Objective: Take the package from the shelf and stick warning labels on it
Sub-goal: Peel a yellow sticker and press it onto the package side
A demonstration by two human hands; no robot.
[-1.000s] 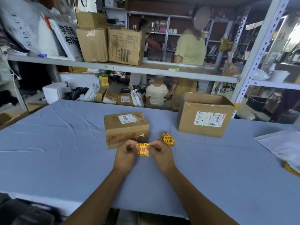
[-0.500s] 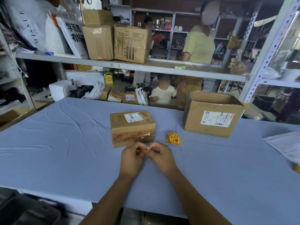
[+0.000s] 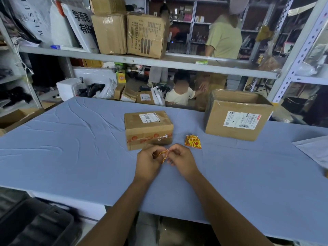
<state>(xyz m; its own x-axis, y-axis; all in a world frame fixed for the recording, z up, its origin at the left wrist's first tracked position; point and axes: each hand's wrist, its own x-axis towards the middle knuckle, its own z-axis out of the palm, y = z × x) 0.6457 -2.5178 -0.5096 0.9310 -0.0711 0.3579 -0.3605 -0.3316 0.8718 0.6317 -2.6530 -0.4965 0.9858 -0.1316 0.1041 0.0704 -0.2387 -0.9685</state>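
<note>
A small taped cardboard package [image 3: 148, 129] with a white shipping label lies on the blue table [image 3: 71, 148]. Just in front of it, my left hand [image 3: 148, 161] and my right hand [image 3: 181, 160] pinch one yellow-and-red warning label [image 3: 164, 155] between their fingertips; the label is bent and seen edge-on. A small stack of the same warning labels [image 3: 193, 142] lies on the table to the right of the package.
A larger cardboard box [image 3: 237, 115] with a shipping label stands at the back right of the table. A metal shelf [image 3: 142, 59] above the far edge carries several boxes and bags. Behind it stand a person and a child. White sheets [image 3: 314, 148] lie at the right edge.
The label, held flat and facing me a second ago, is now folded or peeled between my fingertips. My hands have stayed in front of the package.
</note>
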